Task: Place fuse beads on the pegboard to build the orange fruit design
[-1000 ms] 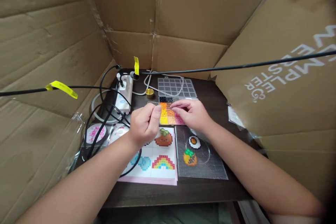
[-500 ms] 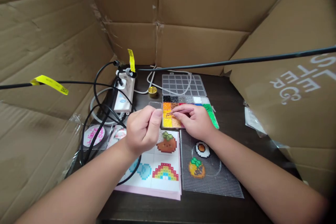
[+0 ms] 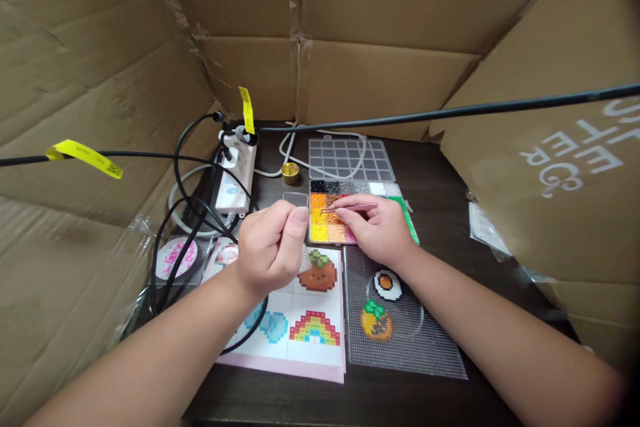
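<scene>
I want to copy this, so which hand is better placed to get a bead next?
Probably the right hand: it holds the tweezers, with their tips at the yellow-orange beads. The left hand is closed in a fist.

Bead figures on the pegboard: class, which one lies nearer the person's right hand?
The white, egg-like figure with the orange centre; the other, an orange, fruit-like figure with a green top, lies farther from the right hand.

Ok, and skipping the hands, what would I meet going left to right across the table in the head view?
White disc with pink pieces, white power strip, gold tin, bead tray, white papery item.
</scene>
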`<state>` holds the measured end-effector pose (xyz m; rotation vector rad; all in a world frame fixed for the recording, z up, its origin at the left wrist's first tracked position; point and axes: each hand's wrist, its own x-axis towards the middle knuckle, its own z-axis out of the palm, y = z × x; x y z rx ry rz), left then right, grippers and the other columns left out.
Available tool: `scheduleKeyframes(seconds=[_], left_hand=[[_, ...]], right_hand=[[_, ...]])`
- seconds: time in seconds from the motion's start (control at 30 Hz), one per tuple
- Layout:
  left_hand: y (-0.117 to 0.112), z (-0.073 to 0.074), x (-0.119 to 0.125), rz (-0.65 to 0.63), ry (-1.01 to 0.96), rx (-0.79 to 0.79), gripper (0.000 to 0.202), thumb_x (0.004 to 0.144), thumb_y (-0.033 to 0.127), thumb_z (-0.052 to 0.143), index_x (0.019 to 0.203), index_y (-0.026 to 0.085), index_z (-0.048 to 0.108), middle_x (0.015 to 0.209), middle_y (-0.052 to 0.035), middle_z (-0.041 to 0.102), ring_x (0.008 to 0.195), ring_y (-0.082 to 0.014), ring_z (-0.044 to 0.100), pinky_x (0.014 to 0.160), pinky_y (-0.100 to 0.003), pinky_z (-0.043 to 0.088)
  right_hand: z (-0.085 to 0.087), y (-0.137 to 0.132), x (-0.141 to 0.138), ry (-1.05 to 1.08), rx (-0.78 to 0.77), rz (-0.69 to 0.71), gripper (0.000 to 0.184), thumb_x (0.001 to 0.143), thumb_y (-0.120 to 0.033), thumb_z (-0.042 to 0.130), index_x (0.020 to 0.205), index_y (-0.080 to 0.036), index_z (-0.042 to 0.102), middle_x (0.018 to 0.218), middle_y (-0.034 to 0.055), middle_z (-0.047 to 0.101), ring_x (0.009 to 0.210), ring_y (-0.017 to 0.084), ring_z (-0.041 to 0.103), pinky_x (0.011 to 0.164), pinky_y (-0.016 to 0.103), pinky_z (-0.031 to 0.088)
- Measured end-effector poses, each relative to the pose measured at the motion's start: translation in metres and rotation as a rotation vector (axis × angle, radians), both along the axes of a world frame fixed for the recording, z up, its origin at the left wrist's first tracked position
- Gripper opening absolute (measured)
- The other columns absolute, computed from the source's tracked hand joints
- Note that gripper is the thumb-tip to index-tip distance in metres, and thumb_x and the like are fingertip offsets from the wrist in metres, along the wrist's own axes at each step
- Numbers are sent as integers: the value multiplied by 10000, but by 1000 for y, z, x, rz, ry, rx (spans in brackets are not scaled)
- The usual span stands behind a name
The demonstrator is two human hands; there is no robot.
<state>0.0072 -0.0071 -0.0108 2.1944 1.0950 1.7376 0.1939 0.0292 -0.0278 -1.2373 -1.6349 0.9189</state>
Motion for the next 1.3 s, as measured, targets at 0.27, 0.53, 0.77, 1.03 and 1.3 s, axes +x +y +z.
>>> scheduleKeyframes(seconds=[0.27,0.53,0.77,1.03,1.3], left_hand=[[1,2,1,8,10,15,237,891,84,510,671,166,479,504,50,385,432,-39,347,402,-202,275],[1,2,1,3,7,19,245,892,78,506,665,163,474,507,46,389,439,-38,350,405,-202,276],[2,3,1,6,14,26,249,899,85,505,665,163,468,501,50,377,437,-35,341,404,-196,271],[1,4,1,4,19,29,255,902,88,501,659,156,464,494,53,372,429,-26,331,400,-183,271],[2,4,1,14,22,33,255,905,102,503,660,162,465,495,51,383,428,-33,347,399,-187,278]], right_hand=[[0,-2,-3,4,-5,70,96,795,-229,660,814,-196,748,832,54,773,750,188,729,696,311,596],[-2,-1,-2,-2,-6,79,99,795,-230,663,813,-187,750,817,60,774,741,188,730,688,309,595],[-3,-1,-2,8,-12,81,95,789,-233,673,817,-189,752,828,59,776,744,186,730,692,307,596],[-3,-1,-3,2,-25,87,105,797,-238,665,822,-188,753,830,62,776,754,192,732,694,307,594],[-2,-1,-3,-11,-25,91,104,789,-238,669,814,-182,753,821,64,774,749,189,728,710,308,592]])
